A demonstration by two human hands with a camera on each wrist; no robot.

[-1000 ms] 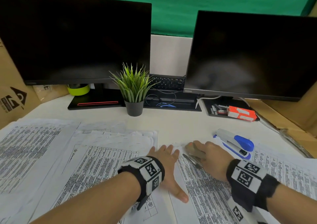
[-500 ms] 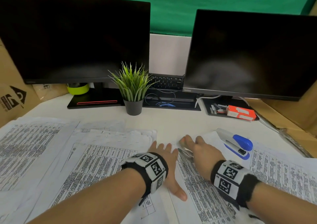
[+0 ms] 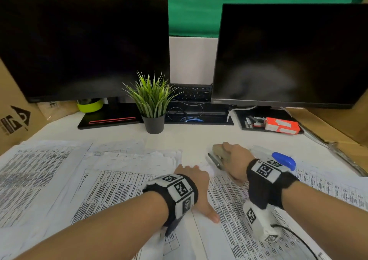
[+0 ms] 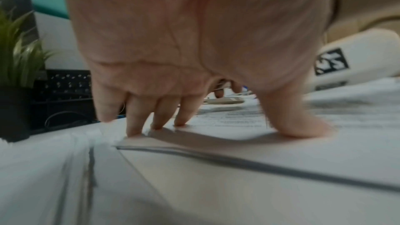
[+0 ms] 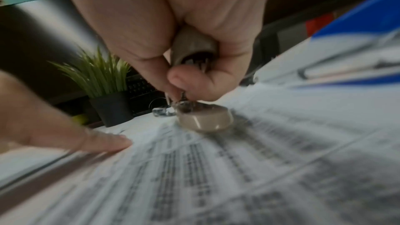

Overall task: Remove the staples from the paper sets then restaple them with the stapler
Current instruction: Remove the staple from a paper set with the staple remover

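My left hand [image 3: 194, 182] lies flat with straight fingers [image 4: 160, 119], pressing down the printed paper set [image 3: 235, 210] near its left edge. My right hand [image 3: 233, 160] grips a beige staple remover [image 3: 218, 153] at the set's far top corner. In the right wrist view its upper handle [image 5: 194, 47] sits in my curled fingers, and its lower handle [image 5: 205, 121] and metal claws touch the paper; motion blur hides any staple. The blue and white stapler [image 3: 282, 159] lies on the papers just behind my right wrist.
More printed sheets [image 3: 49, 170] cover the desk's left half. A potted plant [image 3: 153, 108] stands at the back centre between two dark monitors. An orange staple box [image 3: 281, 125] sits on a black tray at the back right. Cardboard lines both sides.
My right hand has slid forward with the staple remover to the top corner of the paper set. The left hand has stayed pressed on the paper.
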